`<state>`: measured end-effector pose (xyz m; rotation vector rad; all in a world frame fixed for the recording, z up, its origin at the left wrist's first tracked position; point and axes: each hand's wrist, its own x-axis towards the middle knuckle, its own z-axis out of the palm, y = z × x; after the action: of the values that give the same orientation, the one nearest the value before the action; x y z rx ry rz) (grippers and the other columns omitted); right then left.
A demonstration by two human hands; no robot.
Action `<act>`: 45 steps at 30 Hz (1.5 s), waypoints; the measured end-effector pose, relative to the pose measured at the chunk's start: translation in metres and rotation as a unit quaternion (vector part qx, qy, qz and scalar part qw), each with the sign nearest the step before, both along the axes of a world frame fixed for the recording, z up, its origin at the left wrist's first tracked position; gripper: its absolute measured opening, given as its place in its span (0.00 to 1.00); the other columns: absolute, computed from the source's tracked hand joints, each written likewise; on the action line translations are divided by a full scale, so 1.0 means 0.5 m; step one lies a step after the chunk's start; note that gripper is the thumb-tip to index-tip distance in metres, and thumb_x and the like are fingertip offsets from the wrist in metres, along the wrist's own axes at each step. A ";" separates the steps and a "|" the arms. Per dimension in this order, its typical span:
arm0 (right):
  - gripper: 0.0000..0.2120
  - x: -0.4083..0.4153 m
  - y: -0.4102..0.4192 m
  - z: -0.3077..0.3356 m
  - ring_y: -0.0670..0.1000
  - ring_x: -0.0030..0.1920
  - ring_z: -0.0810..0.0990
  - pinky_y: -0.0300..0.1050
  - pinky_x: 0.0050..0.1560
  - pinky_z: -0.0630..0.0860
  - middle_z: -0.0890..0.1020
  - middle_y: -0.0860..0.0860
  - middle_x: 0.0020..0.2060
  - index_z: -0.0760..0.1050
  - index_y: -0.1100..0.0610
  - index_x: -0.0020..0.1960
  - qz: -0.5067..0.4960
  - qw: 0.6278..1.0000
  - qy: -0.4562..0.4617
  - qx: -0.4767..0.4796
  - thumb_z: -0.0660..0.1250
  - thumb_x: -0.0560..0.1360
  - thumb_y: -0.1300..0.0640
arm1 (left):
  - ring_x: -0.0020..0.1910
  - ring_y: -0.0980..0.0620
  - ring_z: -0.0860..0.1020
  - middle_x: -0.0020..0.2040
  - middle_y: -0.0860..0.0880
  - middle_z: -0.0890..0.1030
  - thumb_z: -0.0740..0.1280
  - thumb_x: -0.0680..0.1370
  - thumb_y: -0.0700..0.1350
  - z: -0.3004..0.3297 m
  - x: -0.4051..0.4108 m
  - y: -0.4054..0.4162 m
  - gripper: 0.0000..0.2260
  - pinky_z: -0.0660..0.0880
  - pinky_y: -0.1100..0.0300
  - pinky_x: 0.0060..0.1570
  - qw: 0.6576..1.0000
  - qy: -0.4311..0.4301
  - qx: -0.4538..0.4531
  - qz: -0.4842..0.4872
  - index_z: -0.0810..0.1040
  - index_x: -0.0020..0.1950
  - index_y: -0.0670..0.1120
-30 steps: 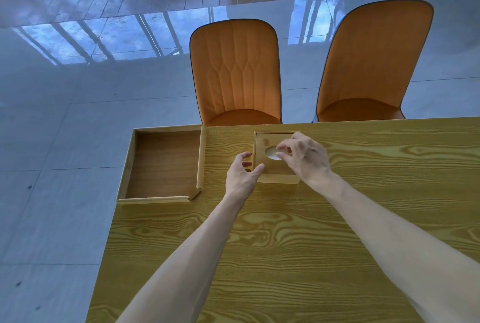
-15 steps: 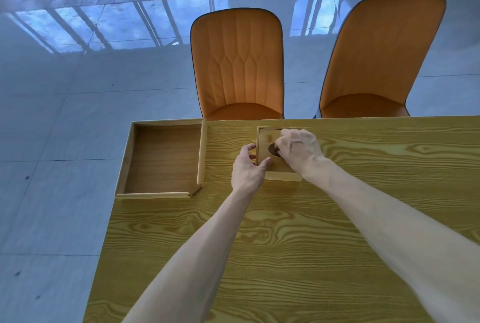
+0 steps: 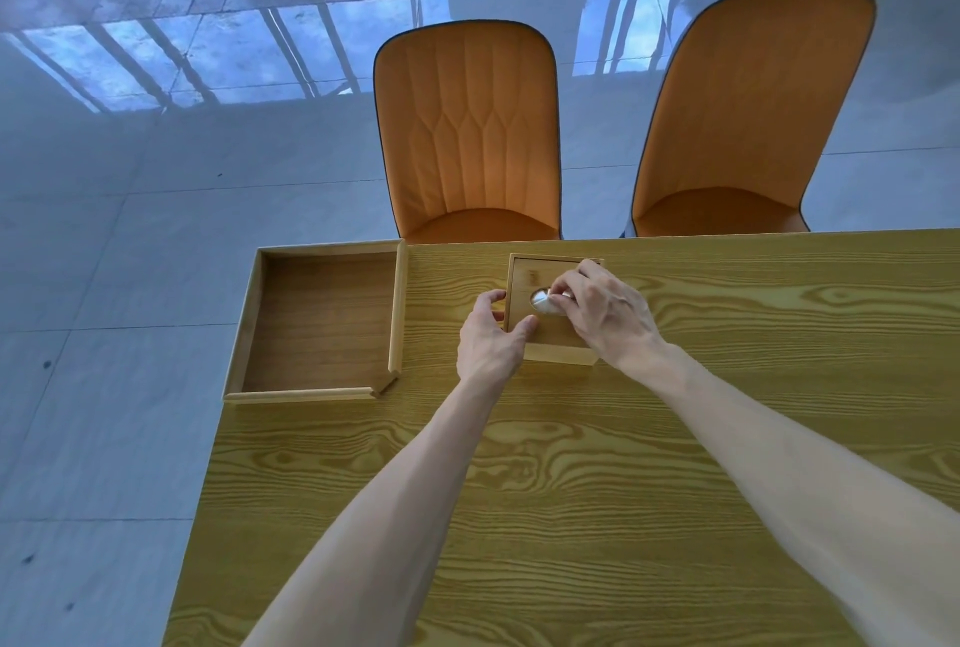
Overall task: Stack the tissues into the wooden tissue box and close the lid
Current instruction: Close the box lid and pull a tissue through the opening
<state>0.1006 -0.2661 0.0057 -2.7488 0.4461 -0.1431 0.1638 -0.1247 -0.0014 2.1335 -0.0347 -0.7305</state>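
Just above the middle of the frame, the right hand (image 3: 605, 313) pinches a bit of white tissue (image 3: 543, 302) between thumb and fingertips, right at the oval opening in the lid (image 3: 530, 282) of the wooden tissue box (image 3: 558, 352). The lid sits on the box, and the tissue pokes up through the hole. The left hand (image 3: 491, 339) grasps the box's left side, thumb (image 3: 522, 329) lying on the lid's near left corner and fingers curled against the left wall. The box stands on the yellow wood-grain table (image 3: 571, 490), near its far edge. To the left of the box, well apart from it, a shallow wooden tray (image 3: 322, 324) lies at the table's far left corner. Beyond the table, in the upper half of the frame, two orange chairs (image 3: 467, 126) stand on a glossy pale tiled floor (image 3: 104, 282).
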 end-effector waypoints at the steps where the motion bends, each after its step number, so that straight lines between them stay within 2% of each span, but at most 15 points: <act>1: 0.09 -0.003 0.001 -0.003 0.53 0.48 0.81 0.42 0.39 0.75 0.80 0.52 0.49 0.80 0.57 0.54 -0.006 1.000 -0.004 0.012 0.66 0.79 0.53 | 0.53 0.49 0.80 0.55 0.52 0.78 0.74 0.75 0.51 0.001 -0.001 0.000 0.26 0.80 0.46 0.56 1.000 0.000 -0.001 0.000 0.70 0.71 0.53; 5: 0.09 -0.014 0.003 -0.016 0.53 0.46 0.81 0.42 0.36 0.74 0.79 0.53 0.49 0.79 0.58 0.53 -0.016 0.999 -0.023 0.043 0.64 0.80 0.53 | 0.52 0.50 0.79 0.54 0.53 0.77 0.74 0.75 0.51 0.001 -0.001 0.000 0.26 0.79 0.47 0.56 1.000 0.001 -0.003 0.002 0.70 0.71 0.53; 8: 0.10 -0.022 0.000 -0.024 0.53 0.44 0.80 0.42 0.37 0.74 0.78 0.53 0.48 0.78 0.59 0.53 -0.017 0.997 -0.039 0.067 0.63 0.81 0.53 | 0.53 0.50 0.80 0.54 0.53 0.76 0.74 0.75 0.51 0.001 -0.002 0.000 0.26 0.79 0.47 0.57 1.000 -0.001 -0.001 0.001 0.70 0.71 0.53; 13: 0.12 -0.038 0.002 -0.032 0.52 0.43 0.79 0.46 0.39 0.79 0.76 0.54 0.48 0.77 0.61 0.54 -0.014 0.994 -0.064 0.088 0.62 0.81 0.53 | 0.55 0.48 0.81 0.59 0.50 0.79 0.74 0.75 0.52 0.001 -0.002 0.002 0.26 0.79 0.46 0.57 1.000 0.001 -0.003 0.005 0.70 0.71 0.53; 17: 0.11 -0.042 0.009 -0.040 0.50 0.41 0.76 0.45 0.38 0.76 0.76 0.55 0.47 0.77 0.62 0.54 -0.030 0.990 -0.089 0.105 0.63 0.81 0.55 | 0.52 0.51 0.80 0.54 0.53 0.77 0.74 0.75 0.51 0.002 -0.001 0.002 0.26 0.80 0.48 0.55 1.000 0.002 -0.001 0.004 0.71 0.71 0.53; 19: 0.10 -0.040 0.008 -0.043 0.49 0.40 0.75 0.43 0.38 0.73 0.76 0.54 0.47 0.77 0.62 0.54 -0.059 0.984 -0.106 0.130 0.63 0.81 0.55 | 0.51 0.51 0.79 0.54 0.53 0.77 0.74 0.75 0.51 0.003 0.000 0.001 0.26 0.80 0.48 0.56 1.000 0.004 0.000 0.004 0.71 0.71 0.53; 22: 0.10 -0.038 -0.001 -0.045 0.48 0.42 0.74 0.33 0.39 0.67 0.75 0.52 0.47 0.77 0.60 0.53 -0.094 0.974 -0.117 0.170 0.62 0.81 0.54 | 0.54 0.50 0.80 0.58 0.51 0.79 0.74 0.75 0.51 0.004 0.000 0.002 0.26 0.79 0.47 0.57 1.000 0.007 -0.003 0.005 0.70 0.71 0.53; 25: 0.10 -0.041 -0.004 -0.047 0.47 0.43 0.74 0.29 0.43 0.67 0.75 0.49 0.47 0.77 0.58 0.53 -0.110 0.965 -0.130 0.201 0.62 0.81 0.52 | 0.56 0.48 0.81 0.61 0.49 0.80 0.74 0.75 0.51 0.007 -0.001 0.001 0.26 0.79 0.46 0.58 1.000 0.010 -0.004 0.008 0.70 0.71 0.53; 34: 0.11 -0.056 0.007 -0.049 0.53 0.44 0.78 0.46 0.47 0.78 0.77 0.54 0.48 0.77 0.59 0.53 -0.148 0.938 -0.172 0.263 0.63 0.80 0.52 | 0.57 0.48 0.80 0.62 0.49 0.80 0.74 0.75 0.51 0.011 -0.003 0.002 0.27 0.79 0.47 0.58 1.000 0.013 -0.004 0.010 0.70 0.72 0.52; 41: 0.10 -0.061 0.011 -0.046 0.54 0.46 0.79 0.51 0.49 0.79 0.78 0.55 0.49 0.77 0.59 0.54 -0.147 0.932 -0.185 0.274 0.63 0.80 0.52 | 0.57 0.47 0.81 0.62 0.48 0.80 0.74 0.75 0.52 0.011 -0.002 0.005 0.27 0.78 0.46 0.59 1.000 0.018 -0.003 0.006 0.70 0.71 0.52; 45: 0.10 -0.066 0.010 -0.033 0.51 0.46 0.79 0.46 0.47 0.79 0.79 0.51 0.48 0.76 0.56 0.55 -0.146 0.930 -0.205 0.268 0.62 0.80 0.50 | 0.58 0.46 0.80 0.63 0.48 0.80 0.71 0.76 0.55 0.019 0.003 0.009 0.27 0.78 0.46 0.60 0.999 0.016 0.029 -0.034 0.70 0.72 0.51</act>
<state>0.0676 -0.2611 -0.0109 -2.0345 0.6584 -0.5668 0.1650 -0.1200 0.0083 2.1851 -0.0697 -0.8150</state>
